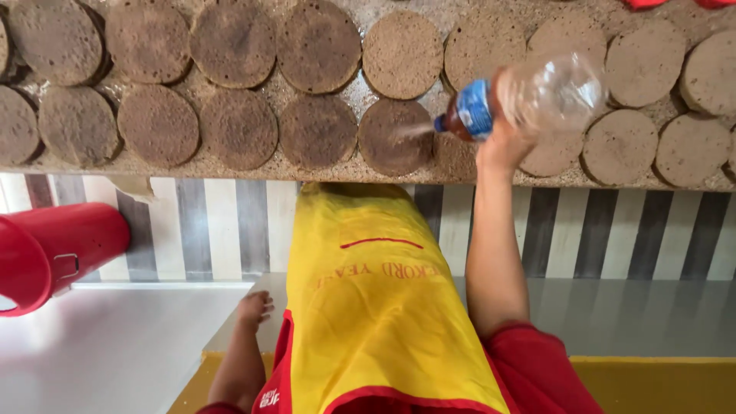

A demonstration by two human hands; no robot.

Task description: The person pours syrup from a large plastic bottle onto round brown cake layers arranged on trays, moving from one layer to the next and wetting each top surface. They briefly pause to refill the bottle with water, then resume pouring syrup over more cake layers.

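While the right hand (502,142) is wrapped round a clear plastic bottle (537,100), fingers closed on its body from below, the bottle lies tipped on its side over the counter, blue label and cap end pointing left. A thin blurred streak of liquid runs from the cap end twd a round brown disc (395,136) in the front row, which looks darker than the discs further right. The bottle's wide end sits above a paler disc (556,149), w/ the hand just at the counter's near edge.

Round flat discs cover the speckled stone counter (268,170) in two rows, nearly touching each other; the left ones are dark brown, the right ones lighter tan. Something red (667,4) shows at the top right edge, too cut off to tell what.

Left hand (254,307) hangs low beside the body, holding nothing, fingers loosely curled, well apart from the bottle. A yellow apron (376,307) w/ red trim and red sleeves fills the middle bottom.

Below the counter's edge the front is striped in grey and white vertical bands (598,230). A red bucket (54,253) w/ a metal handle mount stands at left on a pale grey floor (115,345). A yellow strip (659,383) runs along the floor at the bottom.
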